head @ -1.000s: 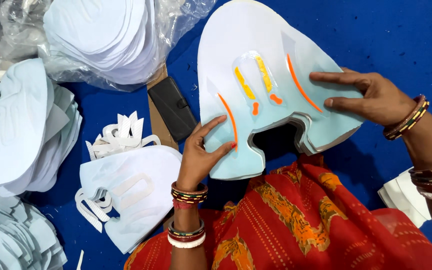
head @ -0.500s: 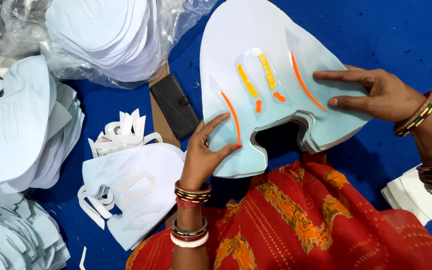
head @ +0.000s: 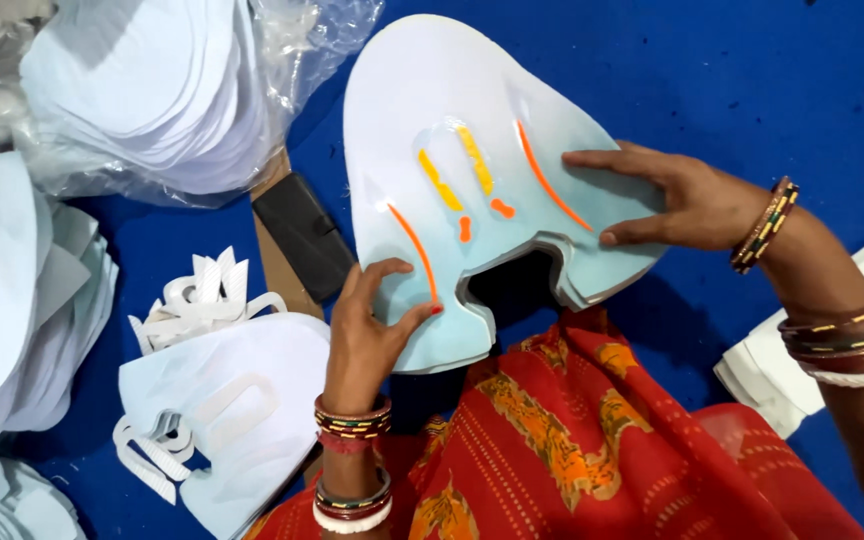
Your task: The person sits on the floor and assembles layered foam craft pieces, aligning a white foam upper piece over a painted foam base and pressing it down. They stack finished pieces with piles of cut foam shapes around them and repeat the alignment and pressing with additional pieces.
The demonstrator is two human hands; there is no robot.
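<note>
Two hands pressed flat on one large pale-blue, shoe-upper-shaped cut sheet (head: 472, 90) with orange and yellow strips showing through its slots, lying on the blue worktop (head: 752, 80) just ahead of the lap draped in red patterned cloth (head: 572, 440). Left hand (head: 367, 335) spread narrow over the near left lobe, thumb and fingertips (head: 392, 268) resting beside the curved orange strip, gripping nothing. Right hand (head: 677, 195) laid open across the right lobe, fingers fanned toward the long orange strip, likewise pinning rather than clasping. Judged light and thin, flexible but with some body, since the near edge showed as a layered thickness at the notch; probably smooth enough to slide on the worktop, hence better held down with flat palms at the two lobes, or lifted by the outer rim with both hands to avoid a crease. Slotted middle looked weakest, so best left untouched. Just left of the sheet, a black rectangular block (head: 302, 235) on a brown card strip; nearer left, a white cut piece with open slots (head: 232, 400) and a small heap of white offcuts (head: 202, 290). Farther left and above, stacks of white cut shapes (head: 2, 290), some in clear plastic wrap (head: 152, 90). At the right edge, a folded white pile (head: 802, 370).
</note>
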